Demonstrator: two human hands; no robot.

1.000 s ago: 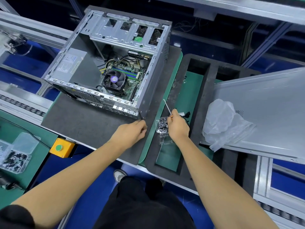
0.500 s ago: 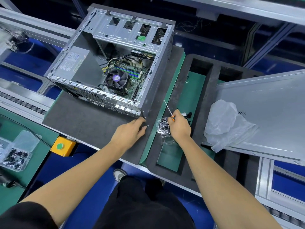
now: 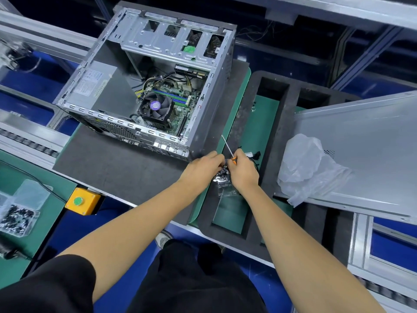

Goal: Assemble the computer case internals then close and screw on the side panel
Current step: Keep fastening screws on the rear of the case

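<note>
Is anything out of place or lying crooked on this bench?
The side panel lies askew, overhanging the black foam tray, with a crumpled plastic bag on it. Nothing looks spilled or damaged.

Both hands [image 3: 222,170] meet over screw box [image 3: 223,177].

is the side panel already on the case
No, the side panel lies flat to the right of the open computer case, whose CPU fan and motherboard are exposed.
</note>
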